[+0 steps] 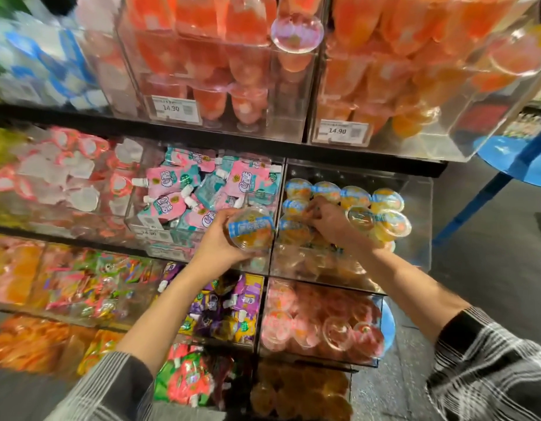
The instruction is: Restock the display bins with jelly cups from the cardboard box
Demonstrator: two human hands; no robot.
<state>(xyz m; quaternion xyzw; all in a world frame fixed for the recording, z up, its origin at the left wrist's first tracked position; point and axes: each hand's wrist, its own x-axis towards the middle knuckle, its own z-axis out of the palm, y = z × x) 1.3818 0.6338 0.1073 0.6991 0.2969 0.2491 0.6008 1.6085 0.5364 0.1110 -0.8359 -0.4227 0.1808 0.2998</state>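
I am holding a jelly cup [251,227] in my left hand [223,238], the grip wrapped round its side from below and left, with the blue-and-white lid tipped up toward me. The cup is sitting just in front of the divider between the pouch bin [159,220] and the clear display bin [415,208] that I am filling, so the target is lying directly to the right of this grip and slightly farther back. My right hand [330,221] is already reaching inside that bin, its fingers curled down among the stocked jelly cups [358,197]; I am judging that it is pinching or nudging one of them, but I cannot tell which cup, since the fingertips are hidden. The cups in there are lying in rough rows, most with lids facing up, two at the right edge tilted on their sides. The right hand is the nearer one to the open spot at the front of the bin, while the left is carrying the next cup, so I am judging that the coming move is a short rightward pass over the divider. The cardboard box is not in view.
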